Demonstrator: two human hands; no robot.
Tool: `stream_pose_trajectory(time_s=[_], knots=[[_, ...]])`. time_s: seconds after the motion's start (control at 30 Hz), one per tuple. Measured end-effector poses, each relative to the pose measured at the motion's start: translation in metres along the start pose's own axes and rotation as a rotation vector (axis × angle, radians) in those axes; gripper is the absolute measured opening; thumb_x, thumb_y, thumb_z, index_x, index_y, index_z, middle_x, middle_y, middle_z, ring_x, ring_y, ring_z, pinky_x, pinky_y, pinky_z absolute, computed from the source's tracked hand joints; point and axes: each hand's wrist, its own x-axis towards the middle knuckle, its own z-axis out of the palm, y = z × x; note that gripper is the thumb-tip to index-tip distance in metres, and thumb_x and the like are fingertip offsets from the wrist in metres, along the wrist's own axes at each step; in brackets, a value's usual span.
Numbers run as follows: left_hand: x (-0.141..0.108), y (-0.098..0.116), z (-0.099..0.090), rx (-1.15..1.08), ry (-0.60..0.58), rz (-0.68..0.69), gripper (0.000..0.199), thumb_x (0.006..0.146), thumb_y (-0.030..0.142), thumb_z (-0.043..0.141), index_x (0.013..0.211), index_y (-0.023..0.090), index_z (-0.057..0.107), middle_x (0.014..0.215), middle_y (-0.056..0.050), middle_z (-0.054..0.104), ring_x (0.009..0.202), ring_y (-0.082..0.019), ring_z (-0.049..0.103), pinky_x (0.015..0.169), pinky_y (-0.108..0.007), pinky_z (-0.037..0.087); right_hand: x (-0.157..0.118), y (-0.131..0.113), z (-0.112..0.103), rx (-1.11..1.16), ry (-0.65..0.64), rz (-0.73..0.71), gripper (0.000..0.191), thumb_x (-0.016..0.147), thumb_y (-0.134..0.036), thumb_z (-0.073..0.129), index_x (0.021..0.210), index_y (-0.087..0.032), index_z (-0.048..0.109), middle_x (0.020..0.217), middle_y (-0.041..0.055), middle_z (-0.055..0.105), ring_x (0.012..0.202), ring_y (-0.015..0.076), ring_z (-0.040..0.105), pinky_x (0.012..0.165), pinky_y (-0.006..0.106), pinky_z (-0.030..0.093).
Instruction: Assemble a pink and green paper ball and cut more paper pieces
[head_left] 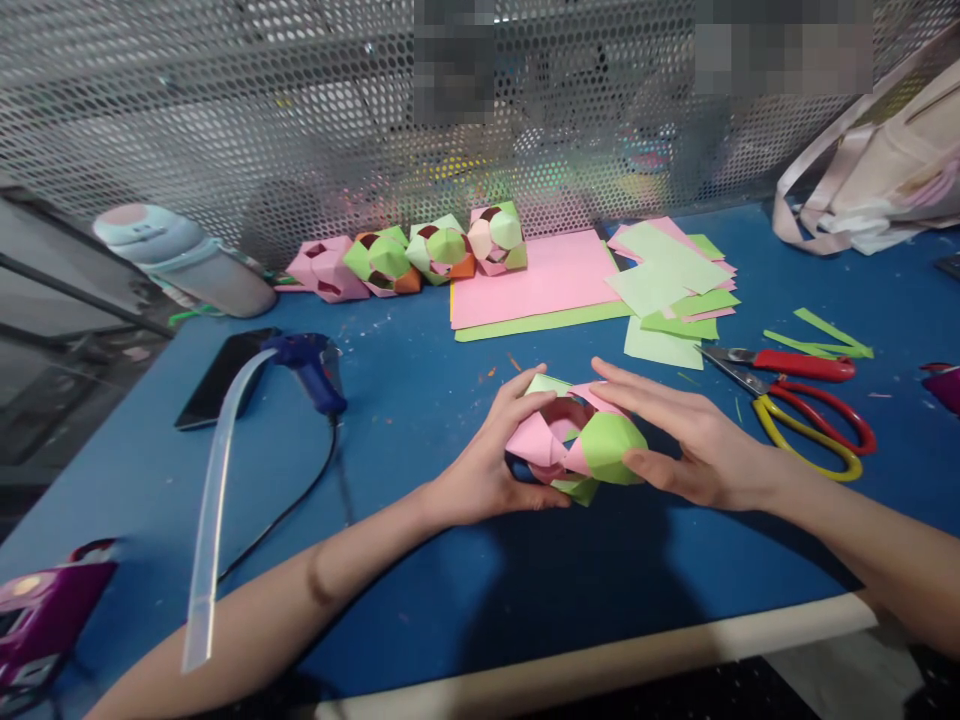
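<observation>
Between my two hands is a pink and green folded-paper ball [609,447], hollow, with openings between its pointed units. My left hand [487,455] wraps its left side, fingers over the top and thumb underneath. On the right side, my right hand [694,445] presses its fingers against the top and its thumb near the green unit. Behind them, a row of similar paper balls stands along the mesh: a pink one [330,268], a green and orange one [382,260], and two more to the right.
A blue glue gun [311,372] with a long clear stick lies left, by a black phone [225,378]. Pink and green paper sheets [540,280] lie behind. Scissors [814,430] and a red-handled cutter [802,364] rest right. A bottle [187,260] stands at the back left.
</observation>
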Motion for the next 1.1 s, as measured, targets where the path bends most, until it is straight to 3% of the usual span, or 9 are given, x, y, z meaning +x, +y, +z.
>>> stream_pose_trajectory(time_s=[0.33,0.5,0.67,0.83,1.1], knots=[[0.000,0.008,0.006,0.064,0.075,-0.049,0.099,0.065,0.040,0.086,0.146,0.033,0.029,0.155,-0.017,0.022,0.147,-0.039,0.018,0.116,-0.066,0.019,0.001,-0.006,0.019,-0.161,0.188,-0.086,0.057,0.092,-0.032,0.056,0.141,-0.005,0.044,0.147,0.0264,0.043,0.139,0.0318,0.041,0.110,0.050,0.043],[-0.002,0.007,0.009,0.070,0.094,-0.047,0.101,0.064,0.040,0.086,0.146,0.032,0.029,0.155,-0.018,0.022,0.147,-0.038,0.019,0.116,-0.066,0.018,0.002,-0.007,0.020,-0.173,0.186,-0.093,0.057,0.092,-0.031,0.057,0.140,-0.001,0.045,0.146,0.0290,0.043,0.139,0.0331,0.041,0.110,0.049,0.043],[-0.003,0.006,0.008,0.071,0.100,-0.059,0.103,0.064,0.040,0.086,0.148,0.033,0.026,0.155,-0.018,0.021,0.147,-0.039,0.018,0.116,-0.065,0.020,0.002,-0.007,0.017,-0.124,0.146,-0.077,0.059,0.092,-0.035,0.059,0.143,-0.008,0.044,0.148,0.0240,0.043,0.140,0.0319,0.040,0.110,0.049,0.043],[-0.001,0.010,0.006,0.089,0.092,-0.053,0.112,0.064,0.040,0.086,0.152,0.036,0.017,0.155,-0.018,0.021,0.146,-0.040,0.021,0.114,-0.067,0.022,0.002,-0.005,0.018,-0.122,0.184,-0.061,0.066,0.091,-0.041,0.061,0.144,-0.008,0.040,0.149,0.0264,0.041,0.140,0.0327,0.039,0.109,0.052,0.043],[0.000,0.012,0.006,0.096,0.060,-0.067,0.108,0.065,0.042,0.085,0.150,0.035,0.019,0.155,-0.018,0.021,0.146,-0.040,0.020,0.115,-0.067,0.018,0.002,-0.007,0.015,-0.132,0.141,-0.056,0.056,0.091,-0.042,0.060,0.133,-0.005,0.054,0.140,0.0262,0.051,0.133,0.0313,0.049,0.106,0.046,0.048]])
